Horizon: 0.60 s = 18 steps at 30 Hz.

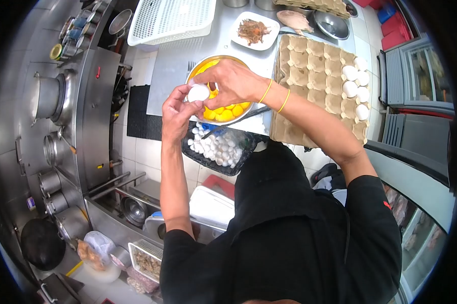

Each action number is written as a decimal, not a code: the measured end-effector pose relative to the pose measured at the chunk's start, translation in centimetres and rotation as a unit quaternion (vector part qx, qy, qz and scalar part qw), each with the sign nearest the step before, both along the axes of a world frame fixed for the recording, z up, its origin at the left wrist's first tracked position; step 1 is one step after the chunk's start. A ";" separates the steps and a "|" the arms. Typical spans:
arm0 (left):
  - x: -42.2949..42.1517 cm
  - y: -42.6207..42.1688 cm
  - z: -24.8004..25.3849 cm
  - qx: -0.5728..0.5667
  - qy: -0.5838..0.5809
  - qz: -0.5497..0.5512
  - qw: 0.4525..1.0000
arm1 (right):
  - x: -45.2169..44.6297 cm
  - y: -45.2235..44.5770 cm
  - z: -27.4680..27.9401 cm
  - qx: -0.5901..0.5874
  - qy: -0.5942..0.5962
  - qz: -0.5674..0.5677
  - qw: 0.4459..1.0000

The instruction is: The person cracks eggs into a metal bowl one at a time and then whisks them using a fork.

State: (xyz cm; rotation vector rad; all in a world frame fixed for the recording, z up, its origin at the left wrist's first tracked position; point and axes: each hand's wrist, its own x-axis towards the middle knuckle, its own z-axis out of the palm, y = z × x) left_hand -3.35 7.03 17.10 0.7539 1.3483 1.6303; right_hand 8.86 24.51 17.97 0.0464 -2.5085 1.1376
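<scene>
Both hands over round metal bowl (220,123) of bright yellow yolks (212,114). Left hand (177,109) pinches oval white egg (198,92), thumb and fingers narrow; right hand (227,83) curls its fingertips onto the same egg. Egg sits above the bowl's left part; whole or cracked, can't tell.

Bare strip of grey steel table (168,76) left of bowl, out to the table's left edge: open room there. Tighter right: brown cardboard egg tray (312,66) near bowl, white shell eggs (349,89) down its far-right side. Table's near edge close below bowl; black-lined bin of white eggshells (216,147) just past it. White square plate (236,36) with brown food beyond bowl.

Writing: red mark on black right sleeve (373,218), right of and below bowl, too small to read.
</scene>
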 end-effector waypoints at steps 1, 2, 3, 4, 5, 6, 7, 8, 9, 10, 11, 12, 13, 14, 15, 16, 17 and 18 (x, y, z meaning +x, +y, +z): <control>-0.1 0.3 0.0 -0.007 0.016 0.005 1.000 | 0.1 -0.3 0.0 0.006 0.004 -0.019 1.000; -0.1 0.5 -0.1 -0.014 0.031 0.010 0.999 | 0.3 -0.5 0.0 0.011 0.008 -0.038 0.999; -0.1 0.7 -0.1 -0.021 0.046 0.014 0.999 | 0.3 -0.6 0.0 0.011 -0.001 -0.045 0.999; -0.1 0.9 -0.2 -0.031 0.063 0.021 0.997 | 0.3 -0.7 -0.1 0.012 -0.010 -0.053 0.998; -0.1 1.1 -0.4 -0.041 0.081 0.026 0.996 | 0.2 -0.7 -0.2 0.012 -0.019 -0.062 0.998; 0.0 1.3 -0.6 -0.052 0.098 0.031 0.993 | 0.1 -0.7 -0.4 0.011 -0.021 -0.068 0.997; 0.1 1.6 -0.7 -0.068 0.109 0.040 0.991 | 0.0 -0.6 -0.9 0.011 -0.023 -0.073 0.997; 0.2 2.0 -0.8 -0.084 0.120 0.049 0.988 | -0.1 -0.5 -1.3 0.012 -0.025 -0.078 0.997; 0.4 2.4 -0.9 -0.100 0.131 0.059 0.985 | -0.2 -0.4 -1.9 0.010 -0.018 -0.080 0.997; 0.6 2.7 -1.1 -0.101 0.134 0.063 0.984 | -0.3 -0.3 -2.5 0.007 -0.012 -0.081 0.997; 0.7 3.1 -1.3 -0.103 0.138 0.067 0.983 | -0.3 -0.2 -3.0 0.005 -0.006 -0.082 0.997; 0.8 3.4 -1.5 -0.104 0.142 0.072 0.982 | -0.4 -0.1 -3.2 0.009 -0.004 -0.082 0.997; 0.7 3.6 -1.7 -0.120 0.153 0.073 0.978 | -0.4 0.0 -3.5 0.014 -0.002 -0.081 0.997; 0.6 3.7 -1.8 -0.136 0.164 0.075 0.974 | -0.5 0.2 -3.8 0.018 0.000 -0.081 0.997; 0.6 3.9 -1.9 -0.152 0.175 0.077 0.970 | -0.5 0.2 -3.8 0.018 -0.004 -0.080 0.997; 0.5 4.0 -1.8 -0.162 0.184 0.076 0.967 | -0.5 0.3 -3.9 0.017 -0.009 -0.080 0.997; 0.5 4.1 -1.7 -0.172 0.193 0.076 0.963 | -0.5 0.4 -4.0 0.017 -0.013 -0.079 0.997; 0.6 4.2 -1.5 -0.183 0.202 0.075 0.959 | -0.5 0.4 -4.1 0.022 -0.007 -0.085 0.996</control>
